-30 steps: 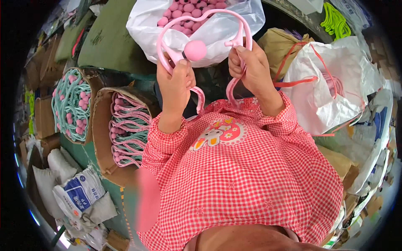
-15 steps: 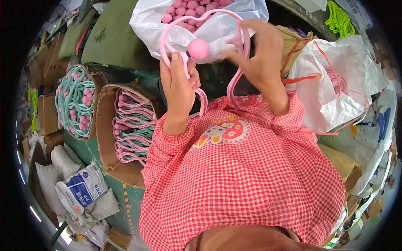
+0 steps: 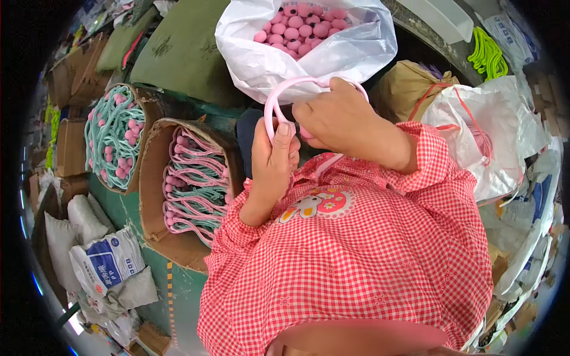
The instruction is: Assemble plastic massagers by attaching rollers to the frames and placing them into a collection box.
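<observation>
A thick, soft pink cord (image 3: pixel 289 84) arches in a loop between my two hands. My left hand (image 3: pixel 273 157) is closed round one side of it, thumb pressed along the top. My right hand (image 3: pixel 350 115) is curled over the other side, its knuckles up and fingertips turned toward the left hand. A bit of pink, apparently the ball, peeks out under the right fingers; the rest is covered. Below the hands, part of the cord hangs in front of my red checked smock (image 3: pixel 350 261).
Ahead is a white bag (image 3: pixel 249 62) of pink balls (image 3: pixel 304 29). To the left, one cardboard box (image 3: pixel 155 207) contains pink and green cords (image 3: pixel 196 178); another bundle of green cords (image 3: pixel 116 136) stands beyond it. A white sack (image 3: pixel 451 113) with red straps sits at right.
Both hands have come down closer to my chest. My right hand has moved left toward the left hand and closed over the cord, and the ball is now mostly hidden. The loop has become smaller.
</observation>
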Demonstrator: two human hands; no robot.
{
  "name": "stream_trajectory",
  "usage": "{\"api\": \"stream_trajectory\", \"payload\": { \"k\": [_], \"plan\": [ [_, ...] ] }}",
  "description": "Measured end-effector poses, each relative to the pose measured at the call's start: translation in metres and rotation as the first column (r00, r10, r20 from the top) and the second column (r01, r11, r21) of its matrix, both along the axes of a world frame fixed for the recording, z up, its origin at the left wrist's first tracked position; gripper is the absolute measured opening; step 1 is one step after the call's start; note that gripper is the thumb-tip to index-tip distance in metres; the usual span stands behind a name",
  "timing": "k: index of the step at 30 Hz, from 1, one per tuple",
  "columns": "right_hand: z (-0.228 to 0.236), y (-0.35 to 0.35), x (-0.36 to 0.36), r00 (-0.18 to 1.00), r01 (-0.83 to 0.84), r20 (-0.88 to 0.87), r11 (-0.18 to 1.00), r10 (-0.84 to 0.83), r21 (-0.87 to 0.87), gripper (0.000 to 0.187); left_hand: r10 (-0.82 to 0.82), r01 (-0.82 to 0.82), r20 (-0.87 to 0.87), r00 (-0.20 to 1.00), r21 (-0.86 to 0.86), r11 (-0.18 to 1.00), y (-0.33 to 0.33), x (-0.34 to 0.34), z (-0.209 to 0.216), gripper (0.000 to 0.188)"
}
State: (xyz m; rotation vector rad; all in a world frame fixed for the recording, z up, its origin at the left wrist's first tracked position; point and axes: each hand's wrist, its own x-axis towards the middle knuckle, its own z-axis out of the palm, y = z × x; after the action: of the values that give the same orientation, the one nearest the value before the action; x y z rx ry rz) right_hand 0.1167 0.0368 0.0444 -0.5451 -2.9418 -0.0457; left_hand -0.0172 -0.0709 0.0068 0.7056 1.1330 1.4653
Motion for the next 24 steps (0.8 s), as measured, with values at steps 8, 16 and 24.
{"api": "stream_trajectory", "payload": {
  "k": [8, 16, 24],
  "plan": [
    [-0.032, -0.024, 0.000, 0.945, 0.246, -0.238, 0.967, -0.224, 0.068, 0.031, 0.047, -0.041, -0.099, 0.994, 0.068, 0.997, -0.003, 0.002, -0.015, 0.022],
    [-0.033, 0.003, 0.031, 1.000, -0.015, 0.010, 0.834, 0.025, -0.551, 0.023, -0.014, 0.044, -0.202, 0.979, 0.144, 0.989, -0.001, -0.019, -0.041, 0.022],
    [0.010, 0.024, -0.003, 0.763, 0.197, -0.579, 0.957, -0.287, -0.215, 0.045, 0.149, -0.150, -0.115, 0.982, -0.003, 0.989, 0.008, -0.043, -0.011, 0.020]
  ]
}}
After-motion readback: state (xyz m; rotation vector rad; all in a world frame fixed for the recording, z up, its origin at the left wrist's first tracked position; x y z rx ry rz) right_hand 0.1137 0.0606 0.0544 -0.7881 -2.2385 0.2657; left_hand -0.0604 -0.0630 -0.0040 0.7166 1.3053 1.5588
